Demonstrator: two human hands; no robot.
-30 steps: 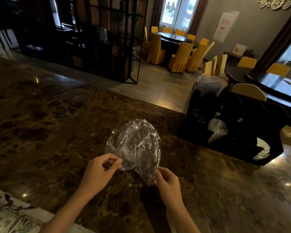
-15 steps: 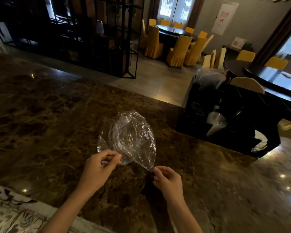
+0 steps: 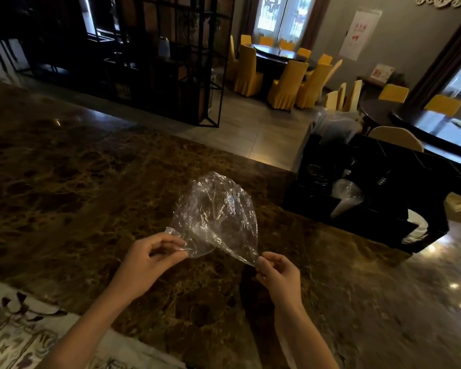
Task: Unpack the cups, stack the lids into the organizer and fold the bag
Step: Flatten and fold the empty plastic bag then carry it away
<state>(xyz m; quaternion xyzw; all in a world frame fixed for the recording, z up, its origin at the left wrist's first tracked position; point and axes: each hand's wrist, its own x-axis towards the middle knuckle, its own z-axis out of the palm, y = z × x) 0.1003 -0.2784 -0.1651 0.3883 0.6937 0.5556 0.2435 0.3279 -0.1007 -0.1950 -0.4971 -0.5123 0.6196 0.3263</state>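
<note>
Since a second ago, my hands had drawn a little further apart and the bag [image 3: 216, 217] had stretched wider between them, its near edge pulled taut.

At about eight o'clock from the bag, my left hand [image 3: 149, 259] pinched one lower corner between thumb and forefinger, the other fingers curled loosely. The clear, crumpled bag stood up from that edge over the brown marble counter [image 3: 64, 182], looking empty, with its far end puffed up toward twelve o'clock. At about five o'clock from the bag, my right hand [image 3: 278, 275] pinched the other lower corner the same way.

Out at two o'clock, well apart from the bag, stood the black organizer [image 3: 370, 209], with what looked like clear lids or cups in its compartments; it was too dark to tell which.

I judged the unpacking and stacking done and the folding just begun. Next I would need to lay the film flat on the counter, press the air out, and bring one corner across to the other.
</note>
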